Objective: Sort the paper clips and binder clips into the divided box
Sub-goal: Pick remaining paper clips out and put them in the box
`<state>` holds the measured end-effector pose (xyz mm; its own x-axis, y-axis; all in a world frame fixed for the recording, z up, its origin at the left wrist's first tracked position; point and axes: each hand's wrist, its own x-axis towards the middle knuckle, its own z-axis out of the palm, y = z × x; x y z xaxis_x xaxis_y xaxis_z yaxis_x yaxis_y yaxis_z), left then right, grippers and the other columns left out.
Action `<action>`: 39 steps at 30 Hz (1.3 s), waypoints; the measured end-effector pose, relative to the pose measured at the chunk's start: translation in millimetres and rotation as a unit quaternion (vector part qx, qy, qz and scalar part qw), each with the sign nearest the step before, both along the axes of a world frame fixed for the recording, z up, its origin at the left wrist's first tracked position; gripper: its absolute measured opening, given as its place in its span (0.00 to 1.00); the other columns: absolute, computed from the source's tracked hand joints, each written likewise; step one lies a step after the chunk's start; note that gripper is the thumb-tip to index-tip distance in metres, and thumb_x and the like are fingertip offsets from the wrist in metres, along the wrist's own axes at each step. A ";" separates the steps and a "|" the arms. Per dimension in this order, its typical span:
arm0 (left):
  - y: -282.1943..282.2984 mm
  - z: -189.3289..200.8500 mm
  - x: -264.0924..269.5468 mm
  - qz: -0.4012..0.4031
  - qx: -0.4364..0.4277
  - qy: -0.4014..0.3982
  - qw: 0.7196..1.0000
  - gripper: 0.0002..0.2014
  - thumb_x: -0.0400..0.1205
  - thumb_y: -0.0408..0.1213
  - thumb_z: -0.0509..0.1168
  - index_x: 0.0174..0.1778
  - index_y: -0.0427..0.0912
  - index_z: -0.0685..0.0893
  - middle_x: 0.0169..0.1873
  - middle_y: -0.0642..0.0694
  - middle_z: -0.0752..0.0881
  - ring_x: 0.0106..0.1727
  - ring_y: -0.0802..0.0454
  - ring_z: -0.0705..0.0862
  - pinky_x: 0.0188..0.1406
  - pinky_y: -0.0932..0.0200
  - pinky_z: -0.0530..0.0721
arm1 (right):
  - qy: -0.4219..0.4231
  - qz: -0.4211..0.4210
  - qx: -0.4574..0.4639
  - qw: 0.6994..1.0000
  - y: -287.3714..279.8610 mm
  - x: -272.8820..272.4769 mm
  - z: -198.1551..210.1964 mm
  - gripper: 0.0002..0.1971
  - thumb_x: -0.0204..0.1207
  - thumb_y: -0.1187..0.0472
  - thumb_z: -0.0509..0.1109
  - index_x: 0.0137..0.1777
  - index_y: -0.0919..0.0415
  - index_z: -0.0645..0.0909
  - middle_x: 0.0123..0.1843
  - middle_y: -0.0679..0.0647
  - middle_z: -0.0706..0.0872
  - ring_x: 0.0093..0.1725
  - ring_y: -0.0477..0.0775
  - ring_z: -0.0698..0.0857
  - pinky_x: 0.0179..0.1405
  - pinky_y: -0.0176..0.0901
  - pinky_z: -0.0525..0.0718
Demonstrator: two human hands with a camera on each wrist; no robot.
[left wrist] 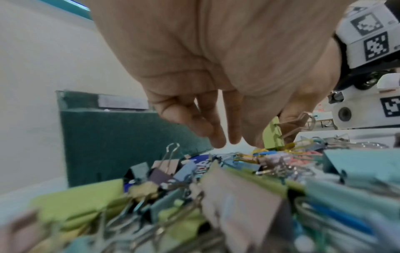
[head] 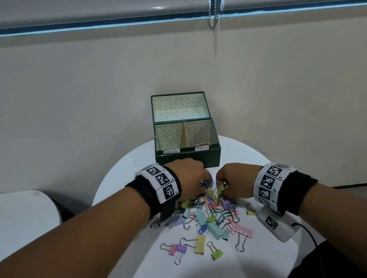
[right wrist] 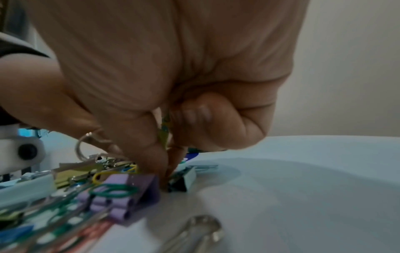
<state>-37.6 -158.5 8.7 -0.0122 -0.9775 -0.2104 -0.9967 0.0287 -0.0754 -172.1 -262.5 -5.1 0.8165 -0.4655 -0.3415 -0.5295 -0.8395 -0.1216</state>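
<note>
So, right hand [head: 229,183]: you're pinching a green binder clip [head: 221,189] for boxing.
Left hand [left wrist: 216,71]: you're hovering, fingers relaxed, picking from the clip pile [head: 210,214].

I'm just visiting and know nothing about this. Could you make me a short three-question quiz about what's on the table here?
1. True or false: the green box has its lid shut.
2. What does the right hand pinch? A) green binder clip B) pen C) coin
3. How many compartments does the box show?

Key: 1 false, the lid stands open. 2 A. 3 two, with one divider.
</note>
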 end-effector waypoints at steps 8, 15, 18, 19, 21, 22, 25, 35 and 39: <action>-11.2 -2.5 -2.1 -0.013 0.040 0.031 0.999 0.10 0.83 0.43 0.69 0.58 0.53 0.88 0.53 0.52 0.85 0.55 0.48 0.84 0.54 0.57 0.81 | -0.036 -0.031 0.029 0.998 -12.9 -10.7 1.1 0.06 0.75 0.61 0.72 0.49 0.53 0.87 0.41 0.45 0.84 0.45 0.51 0.82 0.45 0.41 0.81; 8.0 6.0 11.6 0.036 0.044 0.039 0.998 0.07 0.86 0.46 0.61 0.47 0.51 0.82 0.47 0.52 0.77 0.48 0.51 0.81 0.54 0.52 0.83 | -0.047 -0.035 0.017 0.998 -31.7 -20.5 7.7 0.07 0.77 0.57 0.68 0.48 0.57 0.87 0.44 0.50 0.88 0.41 0.49 0.82 0.44 0.41 0.83; 9.8 23.8 23.6 0.066 0.003 0.108 0.992 0.07 0.87 0.47 0.60 0.45 0.54 0.80 0.44 0.55 0.80 0.44 0.57 0.81 0.52 0.57 0.84 | -0.034 -0.020 0.022 0.999 -31.6 -20.4 7.1 0.08 0.74 0.51 0.78 0.50 0.49 0.87 0.44 0.41 0.83 0.46 0.47 0.82 0.44 0.39 0.78; 7.9 30.6 27.6 0.078 -0.011 0.128 0.989 0.08 0.87 0.49 0.61 0.44 0.55 0.79 0.43 0.55 0.82 0.42 0.59 0.82 0.51 0.58 0.85 | -0.027 -0.015 0.026 0.999 -30.2 -18.8 5.5 0.11 0.72 0.48 0.79 0.52 0.47 0.86 0.45 0.40 0.81 0.48 0.47 0.81 0.46 0.40 0.78; -1.0 43.8 34.6 0.102 -0.054 0.150 0.982 0.07 0.87 0.49 0.61 0.45 0.56 0.79 0.42 0.55 0.85 0.42 0.59 0.83 0.50 0.59 0.85 | -0.027 -0.008 0.028 0.999 -26.9 -15.3 2.7 0.12 0.73 0.47 0.79 0.55 0.45 0.86 0.43 0.38 0.78 0.49 0.47 0.80 0.48 0.41 0.76; -7.2 49.8 37.7 0.115 -0.084 0.160 0.977 0.06 0.87 0.49 0.62 0.46 0.54 0.80 0.42 0.55 0.85 0.43 0.59 0.83 0.49 0.60 0.83 | -0.030 -0.007 0.025 0.999 -25.3 -13.6 1.4 0.11 0.73 0.48 0.79 0.54 0.46 0.86 0.43 0.38 0.78 0.50 0.48 0.80 0.48 0.41 0.76; -30.7 59.7 45.0 0.173 -0.176 0.188 0.951 0.08 0.86 0.48 0.66 0.46 0.48 0.84 0.40 0.55 0.84 0.40 0.60 0.80 0.38 0.64 0.75 | -0.032 -0.005 0.015 0.999 -23.5 -9.2 -0.3 0.06 0.74 0.51 0.78 0.47 0.50 0.86 0.46 0.43 0.86 0.51 0.50 0.84 0.49 0.41 0.82; -43.2 54.2 43.7 0.228 -0.199 0.180 0.936 0.10 0.87 0.45 0.65 0.57 0.48 0.89 0.51 0.53 0.88 0.50 0.55 0.83 0.53 0.58 0.80 | -0.028 -0.038 0.020 0.999 -18.7 1.5 -5.1 0.06 0.75 0.56 0.74 0.47 0.56 0.90 0.46 0.50 0.92 0.48 0.52 0.89 0.54 0.46 0.90; 6.9 46.0 27.3 0.170 -0.157 0.176 0.957 0.05 0.86 0.46 0.65 0.53 0.54 0.86 0.44 0.60 0.85 0.45 0.62 0.83 0.52 0.59 0.84 | -0.002 -0.034 0.025 0.999 -19.2 7.3 -11.8 0.05 0.69 0.58 0.76 0.40 0.59 0.89 0.38 0.52 0.90 0.37 0.53 0.85 0.45 0.45 0.90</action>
<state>-10.2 -151.5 54.7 0.3019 -0.9519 0.0522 -0.9094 -0.2712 0.3154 -164.8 -281.7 -16.9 0.7852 -0.5015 -0.3631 -0.5840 -0.7947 -0.1653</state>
